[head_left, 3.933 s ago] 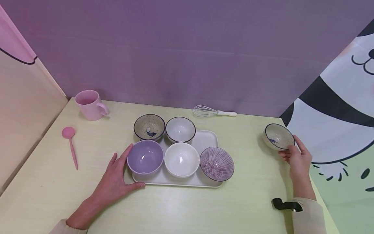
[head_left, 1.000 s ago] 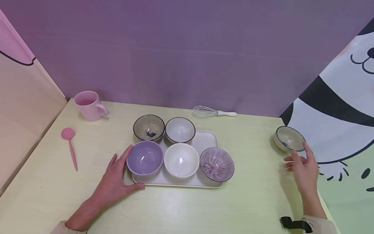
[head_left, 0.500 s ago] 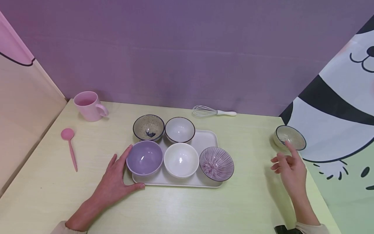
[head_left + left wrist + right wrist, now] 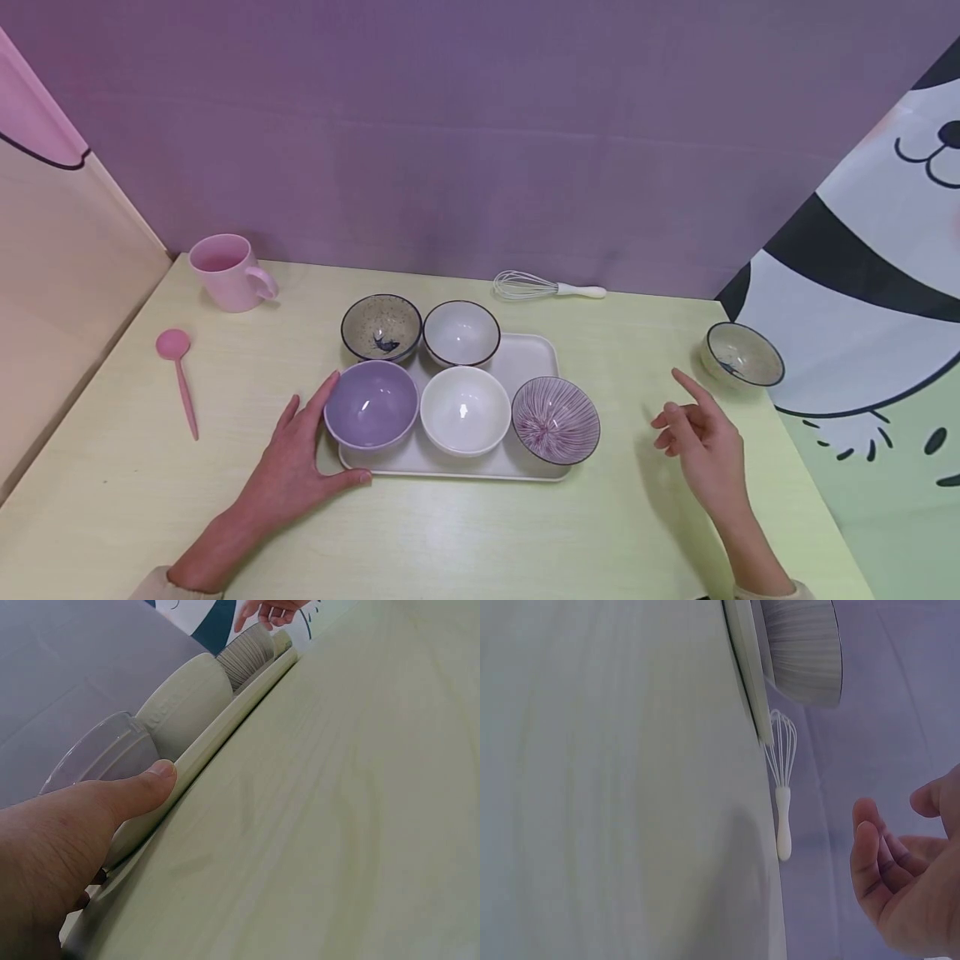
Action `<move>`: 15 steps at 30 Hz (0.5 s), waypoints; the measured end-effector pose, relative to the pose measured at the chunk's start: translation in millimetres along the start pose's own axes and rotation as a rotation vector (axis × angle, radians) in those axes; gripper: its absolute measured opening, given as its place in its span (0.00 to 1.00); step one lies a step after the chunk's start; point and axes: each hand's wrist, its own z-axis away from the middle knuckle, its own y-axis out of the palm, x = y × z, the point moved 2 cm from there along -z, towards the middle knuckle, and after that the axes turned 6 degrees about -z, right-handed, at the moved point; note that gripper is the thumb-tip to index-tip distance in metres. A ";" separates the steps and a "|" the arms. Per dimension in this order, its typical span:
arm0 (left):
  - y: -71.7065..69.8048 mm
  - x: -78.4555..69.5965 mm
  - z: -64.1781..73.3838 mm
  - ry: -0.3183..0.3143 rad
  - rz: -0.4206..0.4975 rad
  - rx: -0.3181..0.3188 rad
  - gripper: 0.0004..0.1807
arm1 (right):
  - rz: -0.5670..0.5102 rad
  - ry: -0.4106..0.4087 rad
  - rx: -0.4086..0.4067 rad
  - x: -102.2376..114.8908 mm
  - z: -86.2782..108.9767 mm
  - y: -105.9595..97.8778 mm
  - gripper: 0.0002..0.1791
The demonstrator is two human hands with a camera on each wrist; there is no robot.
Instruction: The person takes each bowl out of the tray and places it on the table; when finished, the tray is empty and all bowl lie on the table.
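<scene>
My left hand lies at the front left corner of the white tray, fingers spread beside the purple bowl. Its thumb rests along the tray's front rim in the left wrist view. A white bowl and a purple-striped bowl stand in the same row. Behind them are a speckled bowl and a dark-rimmed white bowl. My right hand hovers over the table right of the tray, fingers loosely bent, holding nothing. A beige bowl sits apart at the table's right edge.
A white whisk lies along the back edge, in front of the purple backdrop. At the left stand a pink mug and, lying nearer, a pink spoon.
My right hand has let go of the beige bowl, which now stands a little farther right, and has drawn left toward the tray. The left hand and the tray's bowls stay put.
</scene>
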 end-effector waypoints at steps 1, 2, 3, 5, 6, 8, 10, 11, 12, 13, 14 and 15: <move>0.0 -0.1 0.0 0.001 -0.001 0.000 0.78 | -0.001 -0.005 0.007 1.2 1.5 2.7 0.29; 0.0 -0.2 0.0 0.001 -0.002 -0.001 0.78 | -0.004 -0.011 0.015 2.3 3.0 5.5 0.28; 0.1 -0.2 0.0 0.003 -0.003 -0.002 0.78 | -0.007 -0.018 0.024 3.4 4.7 8.2 0.28; 0.2 -0.4 0.0 0.007 -0.005 -0.004 0.78 | -0.014 -0.034 0.043 5.7 7.7 13.8 0.28; 0.3 -0.4 -0.1 0.010 -0.006 -0.005 0.78 | -0.016 -0.042 0.052 6.7 9.1 16.6 0.28; 0.4 -0.3 -0.1 0.011 -0.006 -0.007 0.78 | -0.026 -0.058 0.073 8.9 11.5 22.4 0.28; 0.5 -0.1 0.0 0.009 -0.007 -0.006 0.78 | -0.035 -0.072 0.096 10.7 13.5 28.1 0.29; 0.5 0.0 0.0 0.007 -0.007 -0.006 0.78 | -0.039 -0.078 0.108 11.5 14.5 30.8 0.29; 0.6 0.2 0.1 0.005 -0.007 -0.006 0.78 | -0.044 -0.085 0.119 12.7 15.5 33.4 0.29; 0.6 0.3 0.2 0.003 -0.008 -0.005 0.78 | -0.051 -0.091 0.129 13.7 16.5 36.0 0.29; 0.7 0.3 0.2 0.001 -0.008 -0.004 0.78 | -0.057 -0.099 0.140 14.8 17.4 38.5 0.29; 0.7 0.4 0.2 0.001 -0.008 -0.004 0.78 | -0.063 -0.105 0.149 15.8 18.3 40.9 0.29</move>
